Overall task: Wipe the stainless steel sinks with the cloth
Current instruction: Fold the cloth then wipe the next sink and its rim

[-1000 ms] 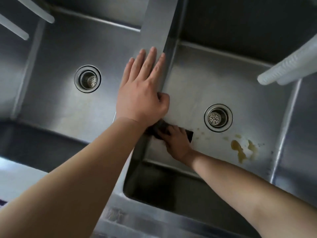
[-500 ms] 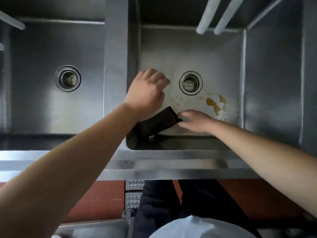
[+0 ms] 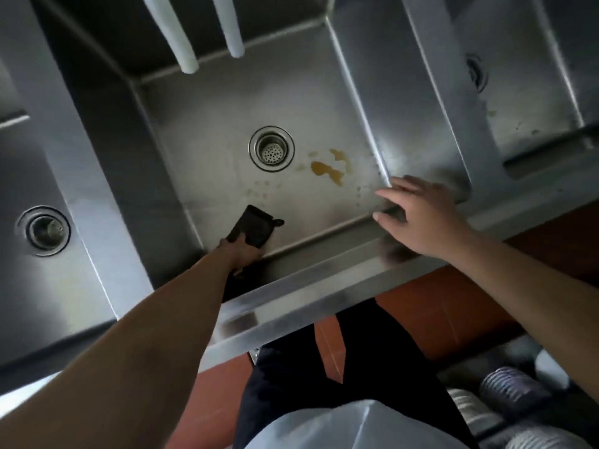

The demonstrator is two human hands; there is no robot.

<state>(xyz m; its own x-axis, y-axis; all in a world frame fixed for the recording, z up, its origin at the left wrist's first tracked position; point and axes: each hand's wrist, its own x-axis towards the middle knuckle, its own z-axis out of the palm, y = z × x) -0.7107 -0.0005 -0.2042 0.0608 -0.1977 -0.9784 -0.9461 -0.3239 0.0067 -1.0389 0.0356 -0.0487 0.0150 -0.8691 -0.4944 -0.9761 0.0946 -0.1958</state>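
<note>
The middle stainless steel sink [image 3: 201,131] has a round drain [image 3: 271,148] and a brown stain [image 3: 327,168] to the drain's right. A dark cloth [image 3: 254,226] lies on the basin floor near the front wall. My left hand [image 3: 241,251] reaches down into the basin and grips the cloth's near end. My right hand [image 3: 421,218] hovers over the sink's front right corner, fingers spread and holding nothing.
A second sink with a drain [image 3: 43,230] lies to the left, and a third sink [image 3: 525,92] with small stains to the right. Two white tubes [image 3: 181,34] hang over the middle basin's back. Stacked dishes [image 3: 505,393] sit below right.
The cloth passed from my right hand to my left hand. My left hand dropped into the basin; my right hand lifted away to the front right corner. The view shifted right.
</note>
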